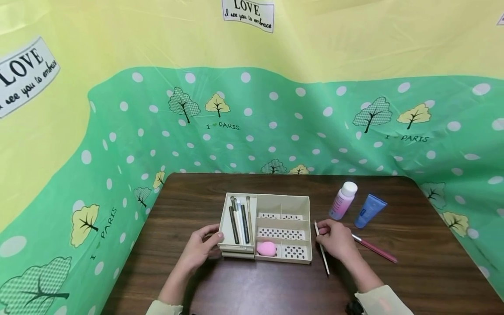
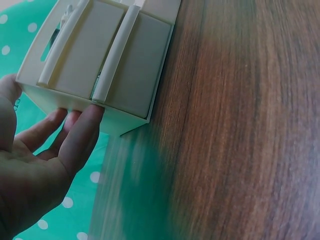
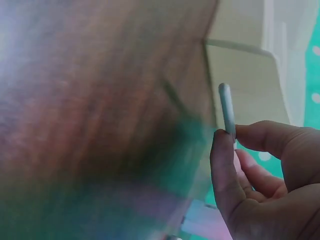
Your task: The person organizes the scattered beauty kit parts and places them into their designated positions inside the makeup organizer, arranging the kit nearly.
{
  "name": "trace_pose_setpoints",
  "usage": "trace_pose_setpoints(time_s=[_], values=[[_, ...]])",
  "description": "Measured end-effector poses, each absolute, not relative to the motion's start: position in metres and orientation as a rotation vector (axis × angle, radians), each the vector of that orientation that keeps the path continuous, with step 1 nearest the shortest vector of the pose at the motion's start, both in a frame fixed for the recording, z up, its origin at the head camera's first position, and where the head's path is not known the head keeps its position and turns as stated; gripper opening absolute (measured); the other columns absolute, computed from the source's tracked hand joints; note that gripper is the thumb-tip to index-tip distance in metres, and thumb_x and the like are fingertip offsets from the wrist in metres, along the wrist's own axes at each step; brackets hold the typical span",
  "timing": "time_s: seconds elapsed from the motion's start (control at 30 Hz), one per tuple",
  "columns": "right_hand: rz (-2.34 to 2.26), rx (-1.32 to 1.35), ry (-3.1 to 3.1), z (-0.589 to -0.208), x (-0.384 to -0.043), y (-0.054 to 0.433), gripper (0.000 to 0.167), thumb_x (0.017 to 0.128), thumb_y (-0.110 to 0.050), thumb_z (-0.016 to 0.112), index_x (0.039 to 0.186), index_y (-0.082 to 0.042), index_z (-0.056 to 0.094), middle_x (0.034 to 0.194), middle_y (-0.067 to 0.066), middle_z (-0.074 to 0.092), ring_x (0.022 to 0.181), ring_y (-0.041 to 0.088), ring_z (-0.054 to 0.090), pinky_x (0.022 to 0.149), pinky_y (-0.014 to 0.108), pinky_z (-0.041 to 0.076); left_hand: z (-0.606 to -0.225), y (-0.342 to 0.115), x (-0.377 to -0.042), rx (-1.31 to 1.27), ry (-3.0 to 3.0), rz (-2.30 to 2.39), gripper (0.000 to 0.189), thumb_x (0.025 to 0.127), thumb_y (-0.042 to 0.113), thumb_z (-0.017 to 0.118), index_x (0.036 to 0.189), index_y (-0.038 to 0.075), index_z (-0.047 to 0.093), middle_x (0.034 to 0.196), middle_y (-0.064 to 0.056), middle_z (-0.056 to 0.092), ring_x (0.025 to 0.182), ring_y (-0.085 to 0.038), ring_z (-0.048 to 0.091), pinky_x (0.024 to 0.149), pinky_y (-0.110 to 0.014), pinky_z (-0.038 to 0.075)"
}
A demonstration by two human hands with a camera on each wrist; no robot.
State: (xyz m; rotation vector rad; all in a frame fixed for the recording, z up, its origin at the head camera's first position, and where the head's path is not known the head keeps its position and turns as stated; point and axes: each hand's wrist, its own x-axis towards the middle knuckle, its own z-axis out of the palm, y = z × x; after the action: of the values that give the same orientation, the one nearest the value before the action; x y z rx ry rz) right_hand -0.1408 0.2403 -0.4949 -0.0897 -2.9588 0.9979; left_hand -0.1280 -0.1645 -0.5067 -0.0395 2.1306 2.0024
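Note:
A cream makeup organizer (image 1: 283,258) stands on the table, with brushes and pencils (image 1: 241,221) in its left tray and a pink makeup sponge (image 1: 266,249) in a front compartment. My left hand (image 1: 200,246) grips its left side; the left wrist view shows bent fingers (image 2: 82,127) against the side wall and the thumb at the edge. Beside the organizer's right wall, my right hand (image 1: 335,239) pinches a slim pale cosmetic stick (image 1: 323,258) between thumb and fingertips. Its lower end looks dark; whether it is a brush or a pencil I cannot tell.
Behind the right hand stand a pink bottle with a white cap (image 1: 343,201) and a blue tube (image 1: 369,211). A pink-handled brush or pen (image 1: 376,249) lies to its right. Patterned green and yellow cloth (image 1: 275,127) hangs around the wooden table (image 1: 185,192).

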Motion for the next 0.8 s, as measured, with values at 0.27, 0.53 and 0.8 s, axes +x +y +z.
trace_pose_setpoints(time_s=[0.27,0.53,0.8], values=[[1.151,-0.105,-2.916,-0.471,-0.141,0.241,0.033,0.083,-0.007,0.076,0.114,0.004,0.07,0.097,0.015,0.074,0.074,0.015,0.067,0.06,0.029,0.055,-0.507,-0.165,-0.128,-0.037,2.134,2.0,0.043,0.099,0.019,0.07,0.135,-0.003,0.061,0.126,-0.022,0.063,0.097,-0.02,0.069,0.083,-0.041,0.064],[1.282,-0.107,-2.86,-0.453,-0.138,0.239,0.036,0.087,-0.005,0.073,0.12,0.006,0.067,0.101,0.02,0.074,0.067,0.015,0.069,0.055,0.028,0.059,-0.509,-0.163,-0.131,-0.049,2.124,2.006,0.042,0.099,0.016,0.069,0.135,-0.002,0.062,0.127,-0.021,0.063,0.099,-0.019,0.067,0.081,-0.04,0.064],[1.392,-0.03,-2.803,-0.431,-0.143,0.216,0.035,0.087,-0.003,0.073,0.121,0.006,0.067,0.102,0.021,0.073,0.078,0.018,0.071,0.057,0.028,0.061,-0.506,-0.164,-0.13,-0.07,2.132,1.997,0.04,0.099,0.017,0.068,0.134,-0.003,0.062,0.127,-0.021,0.062,0.096,-0.021,0.069,0.08,-0.041,0.065]])
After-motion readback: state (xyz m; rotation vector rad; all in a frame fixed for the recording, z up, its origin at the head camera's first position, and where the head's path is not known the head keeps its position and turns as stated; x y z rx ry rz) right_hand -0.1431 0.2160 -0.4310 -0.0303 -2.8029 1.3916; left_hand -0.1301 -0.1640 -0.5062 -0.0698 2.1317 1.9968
